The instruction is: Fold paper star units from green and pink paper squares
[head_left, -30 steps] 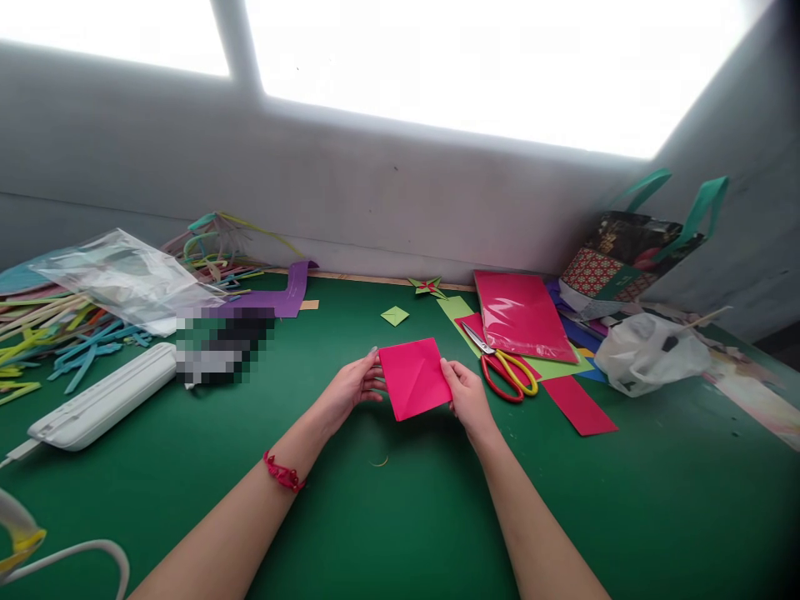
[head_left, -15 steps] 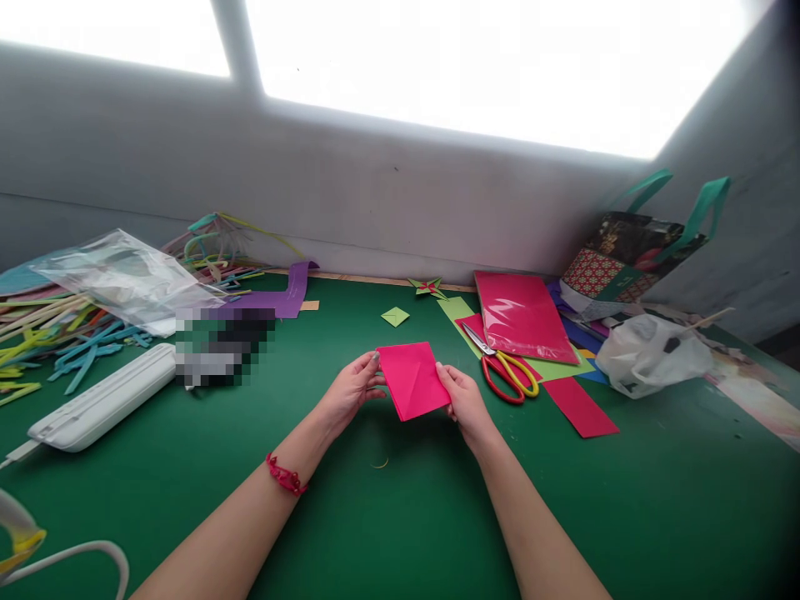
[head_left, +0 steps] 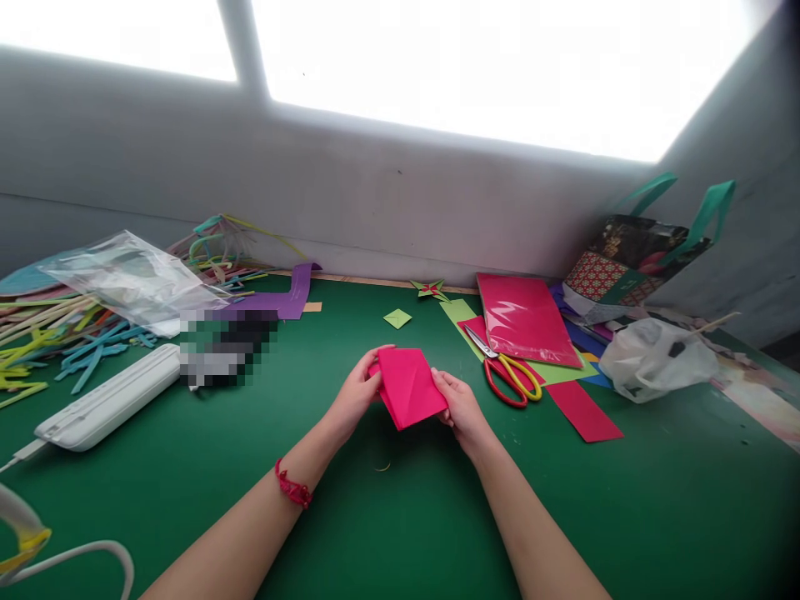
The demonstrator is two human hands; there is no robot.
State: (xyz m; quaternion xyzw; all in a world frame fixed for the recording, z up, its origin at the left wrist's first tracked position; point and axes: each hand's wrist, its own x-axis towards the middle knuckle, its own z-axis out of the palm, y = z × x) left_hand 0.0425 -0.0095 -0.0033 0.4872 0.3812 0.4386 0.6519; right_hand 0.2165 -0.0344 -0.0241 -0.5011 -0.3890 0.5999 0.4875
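Note:
A bright pink folded paper (head_left: 409,387) with crease lines is held between both hands above the green table. My left hand (head_left: 359,392) grips its left edge, fingers partly behind it. At the right edge, my right hand (head_left: 459,404) pinches the paper with the thumb on top. Beyond the paper lies a small light-green folded paper square (head_left: 397,318). Farther back sits a green and red folded paper star (head_left: 430,289). To the right of my right hand rest scissors (head_left: 506,367) with red and yellow handles, blades pointing away.
A red paper pack (head_left: 528,321), a red strip (head_left: 586,411), a white plastic bag (head_left: 653,358) and a patterned tote bag (head_left: 625,262) are at right. At left lie a white power strip (head_left: 112,400), a clear plastic sheet (head_left: 134,279), colored strips (head_left: 103,346) and purple paper (head_left: 293,296).
My left hand has closed in on the paper's left edge, its fingers moving behind it. The paper has tilted and its left side is bent a little.

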